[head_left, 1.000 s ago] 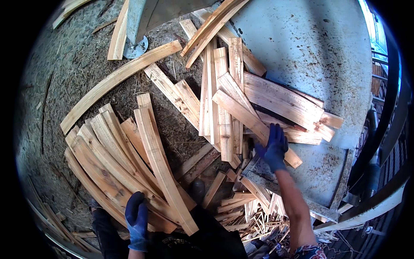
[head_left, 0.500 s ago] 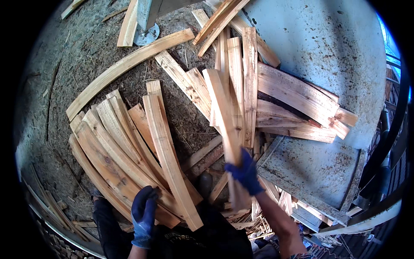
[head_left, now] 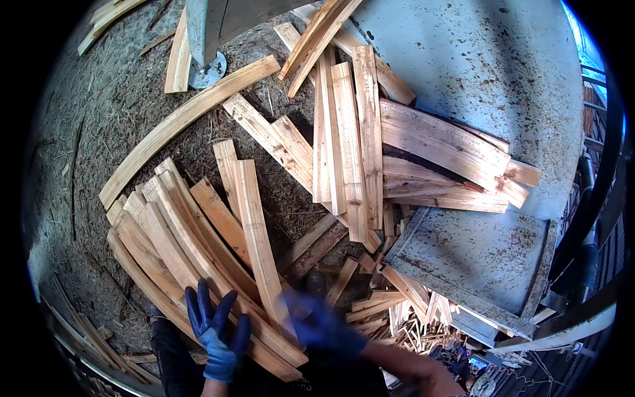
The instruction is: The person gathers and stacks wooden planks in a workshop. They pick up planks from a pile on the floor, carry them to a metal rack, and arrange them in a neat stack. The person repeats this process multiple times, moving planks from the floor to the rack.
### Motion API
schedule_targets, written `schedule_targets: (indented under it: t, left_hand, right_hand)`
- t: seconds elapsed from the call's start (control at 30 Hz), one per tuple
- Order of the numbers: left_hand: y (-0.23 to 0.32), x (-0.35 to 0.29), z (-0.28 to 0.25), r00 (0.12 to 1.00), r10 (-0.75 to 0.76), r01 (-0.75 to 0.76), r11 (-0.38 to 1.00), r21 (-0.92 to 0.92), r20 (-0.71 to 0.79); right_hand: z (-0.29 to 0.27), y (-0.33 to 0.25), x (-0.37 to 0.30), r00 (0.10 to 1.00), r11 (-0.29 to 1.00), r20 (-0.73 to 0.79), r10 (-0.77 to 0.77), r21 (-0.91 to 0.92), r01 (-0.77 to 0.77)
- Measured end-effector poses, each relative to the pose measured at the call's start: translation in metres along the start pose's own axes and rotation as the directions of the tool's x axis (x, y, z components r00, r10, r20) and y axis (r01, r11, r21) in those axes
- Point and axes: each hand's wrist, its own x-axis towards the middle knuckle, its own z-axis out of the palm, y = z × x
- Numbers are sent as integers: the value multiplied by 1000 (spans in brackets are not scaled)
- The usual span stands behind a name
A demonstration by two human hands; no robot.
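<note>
My left hand, in a blue glove, is spread open over the near part of a fan of wooden boards on the left. Its fingers lie against the boards. My right hand, also blue-gloved, is smeared by motion beside the near end of a pale upright-lying board. Whether its fingers grip that board cannot be made out. The boards are long, rough-sawn and light brown, lying side by side with their near ends close to my legs.
More boards lie crossed in the middle, some resting on a worn pale metal sheet. A long single board lies beyond the fan. A metal post with a round foot stands at the top. Wood scraps pile up at lower right.
My right hand has swung left from the middle to the fan; the board it held is gone from the middle. My left hand's fingers have spread over the boards. The view has shifted slightly.
</note>
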Motion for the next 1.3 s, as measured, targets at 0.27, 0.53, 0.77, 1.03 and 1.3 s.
schedule_targets:
  t: [0.27,0.53,0.77,1.03,1.3]
  left_hand:
    - [54,45,37,973,157,-198,944,-265,-169]
    - [87,207,208,963,-209,267,643,-718,171]
    - [100,191,224,981,-29,182,485,-855,192]
    - [143,61,115,852,98,471,282,-836,514]
    - [166,-89,46,788,-153,612,297,-733,596]
  right_hand:
    - [-205,145,91,867,919,-350,354,-40,-391]
    - [-135,109,158,921,950,-270,280,217,-225]
    - [-114,132,161,939,812,-243,244,581,-61]
    - [-122,54,24,824,471,52,564,800,-373]
    - [-117,13,-33,755,614,26,655,565,-552]
